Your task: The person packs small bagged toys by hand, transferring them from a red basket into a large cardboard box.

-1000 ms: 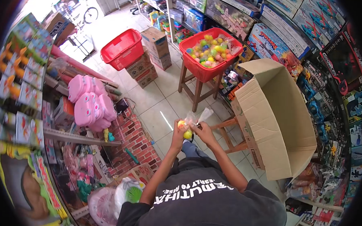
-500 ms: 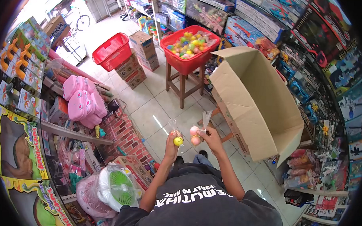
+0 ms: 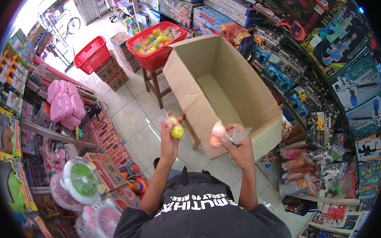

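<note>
My left hand (image 3: 170, 139) is closed around a clear bag with yellow balls (image 3: 177, 131), one of them marked with a dark pattern. In my right hand (image 3: 239, 147) is a small bag of pink balls (image 3: 217, 134), pinched by its gathered plastic, which sticks out to the right. Both hands are raised in front of my chest, apart from each other. Just beyond my right hand stands a large open cardboard box (image 3: 217, 96), whose visible inside shows bare cardboard. A red basket (image 3: 152, 60) on a wooden stool holds several colourful balls in bags.
An empty red basket (image 3: 92, 55) sits on cartons (image 3: 111, 73) further left. Pink cases (image 3: 65, 103) and wrapped fans (image 3: 82, 179) line the left side. Shelves with boxed toys (image 3: 357, 88) rise on the right. Tiled floor (image 3: 135, 131) shows between.
The view has turned right, bringing the big box nearer the middle. Both hands are higher, and the pink bag is now tilted, with its plastic end pointing right. Both bags remain held.
</note>
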The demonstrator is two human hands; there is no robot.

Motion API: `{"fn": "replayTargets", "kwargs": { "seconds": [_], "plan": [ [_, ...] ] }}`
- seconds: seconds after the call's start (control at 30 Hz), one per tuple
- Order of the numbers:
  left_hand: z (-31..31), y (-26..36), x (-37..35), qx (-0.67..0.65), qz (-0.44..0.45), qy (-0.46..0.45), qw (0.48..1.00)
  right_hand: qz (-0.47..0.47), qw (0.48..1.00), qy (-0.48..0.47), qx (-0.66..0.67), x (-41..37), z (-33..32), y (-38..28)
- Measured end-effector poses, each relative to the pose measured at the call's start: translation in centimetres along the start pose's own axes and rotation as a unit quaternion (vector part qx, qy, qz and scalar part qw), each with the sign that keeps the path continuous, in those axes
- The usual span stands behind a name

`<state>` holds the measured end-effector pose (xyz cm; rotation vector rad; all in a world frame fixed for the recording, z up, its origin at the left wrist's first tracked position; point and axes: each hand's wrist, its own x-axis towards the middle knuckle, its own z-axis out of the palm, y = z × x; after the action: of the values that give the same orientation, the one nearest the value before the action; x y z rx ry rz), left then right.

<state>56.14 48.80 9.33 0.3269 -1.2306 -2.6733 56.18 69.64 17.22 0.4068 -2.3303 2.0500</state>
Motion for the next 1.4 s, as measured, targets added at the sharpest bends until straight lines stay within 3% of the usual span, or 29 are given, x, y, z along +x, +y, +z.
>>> {"fn": "replayTargets", "kwargs": {
  "seconds": [0.13,0.2,0.23,0.6,0.67,0.7,0.73,0.77,0.8,0.87,0.93,0.97,1.03,1.07,1.13,1.17,1.23,1.27,1.33,1.37,1.4],
  "plan": [
    [3.7,-3.4,-3.1,-0.046,0.001,-0.001,0.999,0.080,0.995,0.009,0.064,-1.5,-6.1,0.1],
    [5.3,-4.6,-3.6,-0.062,-0.014,-0.003,0.998,0.048,0.997,0.013,0.058,-1.6,-8.4,0.5],
    [6.0,-5.2,-4.0,-0.035,-0.003,0.011,0.999,0.026,0.999,-0.004,-0.045,-1.6,-9.7,0.7],
    [10.0,-6.4,-3.2,0.076,0.061,0.046,0.994,0.011,0.995,-0.020,0.100,1.8,-16.5,4.0],
    [10.6,-6.3,-1.9,0.098,0.066,0.038,0.992,0.050,0.989,-0.071,0.120,3.9,-16.8,3.9],
    [11.2,-6.2,-1.2,0.095,0.075,0.047,0.991,0.023,0.993,-0.112,0.034,5.3,-17.1,4.5],
    [11.5,-6.2,-0.5,0.093,0.086,0.059,0.990,0.029,0.992,-0.116,0.034,6.8,-17.1,4.5],
    [11.4,-6.4,0.2,0.112,0.090,0.062,0.988,0.018,0.981,-0.189,-0.040,8.5,-16.9,4.2],
    [11.2,-6.5,0.8,0.109,0.088,0.067,0.988,0.005,0.959,-0.260,-0.113,10.2,-16.5,4.2],
    [11.2,-6.8,2.3,0.144,0.129,0.084,0.978,-0.042,0.945,-0.283,-0.160,13.6,-15.0,6.3],
    [11.1,-6.6,3.2,0.150,0.132,0.095,0.975,-0.112,0.866,-0.392,-0.290,17.1,-12.6,8.0],
    [11.0,-6.6,3.7,0.162,0.136,0.106,0.972,-0.116,0.860,-0.399,-0.295,18.7,-11.3,9.2],
    [11.0,-6.4,4.0,0.168,0.132,0.111,0.971,-0.088,0.753,-0.513,-0.402,20.6,-8.0,12.4],
    [10.9,-6.6,4.0,0.178,0.127,0.109,0.970,-0.089,0.748,-0.522,-0.399,21.3,-6.4,14.0],
    [10.5,-6.8,3.9,0.201,0.129,0.128,0.963,0.015,0.572,-0.622,-0.534,21.8,-3.1,17.3],
    [10.8,-6.7,3.7,0.207,0.115,0.119,0.964,0.007,0.569,-0.628,-0.531,21.6,-2.2,18.9],
    [10.8,-6.5,4.0,0.209,0.108,0.094,0.967,0.033,0.458,-0.707,-0.537,22.2,-0.1,22.8],
    [10.8,-6.5,4.0,0.213,0.109,0.104,0.965,0.025,0.455,-0.713,-0.532,22.2,0.5,24.8],
    [10.9,-6.6,3.7,0.211,0.108,0.125,0.963,0.191,0.474,-0.735,-0.446,21.9,0.8,28.2],
    [10.9,-6.7,3.6,0.204,0.105,0.122,0.966,0.186,0.467,-0.741,-0.445,21.7,1.0,29.7],
    [11.1,-6.7,3.7,0.203,0.107,0.133,0.964,0.211,0.495,-0.725,-0.430,21.5,1.0,30.6]
  ]
}}
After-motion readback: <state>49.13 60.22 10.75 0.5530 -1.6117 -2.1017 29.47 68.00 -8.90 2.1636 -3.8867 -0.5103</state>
